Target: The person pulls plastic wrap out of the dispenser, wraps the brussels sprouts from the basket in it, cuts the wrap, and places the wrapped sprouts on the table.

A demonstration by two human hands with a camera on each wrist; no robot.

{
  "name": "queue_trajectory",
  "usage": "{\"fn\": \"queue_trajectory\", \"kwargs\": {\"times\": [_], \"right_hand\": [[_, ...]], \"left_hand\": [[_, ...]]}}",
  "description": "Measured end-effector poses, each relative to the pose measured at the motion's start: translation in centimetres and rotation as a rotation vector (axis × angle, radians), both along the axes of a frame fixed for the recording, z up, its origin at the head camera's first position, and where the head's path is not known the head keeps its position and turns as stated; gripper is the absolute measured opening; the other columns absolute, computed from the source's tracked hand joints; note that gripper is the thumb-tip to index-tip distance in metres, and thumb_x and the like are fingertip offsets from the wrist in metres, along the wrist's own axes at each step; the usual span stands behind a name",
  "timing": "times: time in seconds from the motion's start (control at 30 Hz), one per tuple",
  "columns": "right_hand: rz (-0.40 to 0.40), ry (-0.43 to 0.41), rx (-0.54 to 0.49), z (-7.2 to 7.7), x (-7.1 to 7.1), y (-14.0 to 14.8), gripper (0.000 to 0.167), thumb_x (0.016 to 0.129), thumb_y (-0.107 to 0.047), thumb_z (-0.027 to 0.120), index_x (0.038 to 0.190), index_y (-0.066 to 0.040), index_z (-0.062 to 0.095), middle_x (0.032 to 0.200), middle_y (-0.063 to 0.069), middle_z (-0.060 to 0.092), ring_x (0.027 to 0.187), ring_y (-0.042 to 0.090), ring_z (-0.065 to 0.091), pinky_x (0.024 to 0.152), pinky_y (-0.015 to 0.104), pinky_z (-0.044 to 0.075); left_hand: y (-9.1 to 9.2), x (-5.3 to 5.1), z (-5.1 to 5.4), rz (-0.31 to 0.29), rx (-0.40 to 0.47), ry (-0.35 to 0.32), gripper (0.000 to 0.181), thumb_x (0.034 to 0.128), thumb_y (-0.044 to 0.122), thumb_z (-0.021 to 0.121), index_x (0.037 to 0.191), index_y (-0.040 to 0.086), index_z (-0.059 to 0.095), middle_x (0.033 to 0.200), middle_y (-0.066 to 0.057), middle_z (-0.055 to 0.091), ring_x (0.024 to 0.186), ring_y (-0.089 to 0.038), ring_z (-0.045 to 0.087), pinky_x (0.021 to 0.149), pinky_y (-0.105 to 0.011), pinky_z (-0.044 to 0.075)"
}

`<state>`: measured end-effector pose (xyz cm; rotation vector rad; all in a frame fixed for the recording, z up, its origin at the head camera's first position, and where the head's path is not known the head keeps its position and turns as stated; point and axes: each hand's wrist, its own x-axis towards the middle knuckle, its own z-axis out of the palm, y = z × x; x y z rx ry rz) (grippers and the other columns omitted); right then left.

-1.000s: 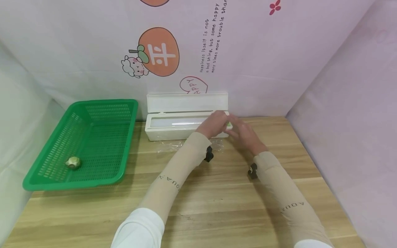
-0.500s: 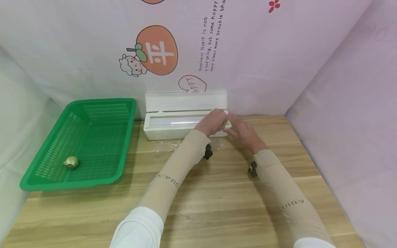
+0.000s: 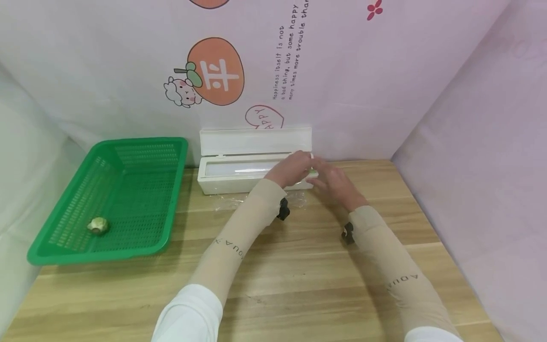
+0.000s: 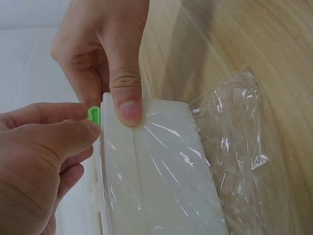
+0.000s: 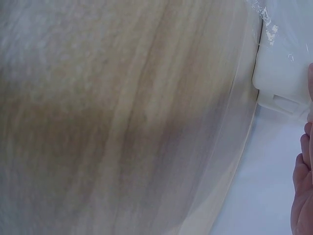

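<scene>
The white box point(image 3: 226, 185) stands against the back wall with its lid point(image 3: 256, 141) raised and a glossy roll point(image 3: 239, 168) inside. My left hand point(image 3: 292, 168) reaches over its right end; in the left wrist view, that hand point(image 4: 44, 147) pinches a small green piece point(image 4: 94, 115) at the box's edge between thumb and finger. At the same end my right hand point(image 3: 339, 185) grips the box, its thumb lying on the film-covered front face point(image 4: 156, 161). Clear film point(image 4: 234, 142) trails onto the table. In the right wrist view only part of the right hand point(image 5: 304, 196) shows.
A green mesh basket point(image 3: 173, 204) stands on the left of the wooden table point(image 3: 299, 285), with a small pale green, roundish item point(image 3: 99, 225) in it. Printed fabric point(image 3: 350, 85) hangs behind the box, and pale cloth borders both sides.
The left hand and wrist have shifted very slightly left at the box's right end. The right hand has hardly moved. The head view has shifted a little.
</scene>
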<state>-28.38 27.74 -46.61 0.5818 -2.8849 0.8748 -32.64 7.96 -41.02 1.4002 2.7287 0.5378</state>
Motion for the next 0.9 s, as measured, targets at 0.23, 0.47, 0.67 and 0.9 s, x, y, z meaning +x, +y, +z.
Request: {"fn": "queue_trajectory", "kwargs": {"times": [0.23, 0.47, 0.67, 0.9], "right_hand": [[-0.008, -0.003, -0.008, 0.1, 0.1, 0.1, 0.062, 0.104, -0.036, 0.067, 0.161, -0.031, 0.043, 0.173, 0.006, 0.034, 0.118, 0.035, 0.072, 0.123, 0.061, 0.042], [0.001, -0.006, -0.003, 0.0, 0.1, -0.1, 0.061, 0.104, -0.036, 0.068, 0.159, -0.038, 0.043, 0.173, -0.001, 0.034, 0.117, 0.031, 0.072, 0.122, 0.059, 0.044], [-0.003, 0.014, 0.023, -0.1, 0.0, -0.1, 0.057, 0.104, -0.035, 0.068, 0.157, -0.034, 0.047, 0.172, 0.005, 0.037, 0.115, 0.032, 0.072, 0.115, 0.062, 0.050], [0.026, 0.039, 0.041, 0.1, -0.1, -0.1, 0.051, 0.104, -0.035, 0.067, 0.153, -0.033, 0.052, 0.170, 0.006, 0.040, 0.122, 0.035, 0.070, 0.116, 0.062, 0.050]], "left_hand": [[-0.2, -0.4, 0.1, -0.061, 0.020, -0.026, 0.041, 0.0994, -0.002, 0.065, 0.135, 0.017, 0.070, 0.137, -0.003, 0.072, 0.127, -0.022, 0.066, 0.118, -0.032, 0.049], [-0.5, -0.7, 0.1, -0.087, 0.031, -0.067, 0.040, 0.0985, -0.008, 0.060, 0.131, 0.012, 0.072, 0.133, -0.006, 0.075, 0.121, -0.022, 0.070, 0.112, -0.029, 0.054], [-0.5, -0.9, 0.4, -0.094, 0.027, -0.104, 0.031, 0.0963, -0.006, 0.065, 0.120, 0.010, 0.078, 0.113, -0.007, 0.079, 0.095, -0.018, 0.072, 0.091, -0.023, 0.060], [-0.9, -1.3, 0.5, -0.085, 0.009, -0.094, 0.023, 0.0969, -0.001, 0.069, 0.115, 0.010, 0.079, 0.106, -0.006, 0.079, 0.093, -0.017, 0.070, 0.089, -0.023, 0.059]]}}
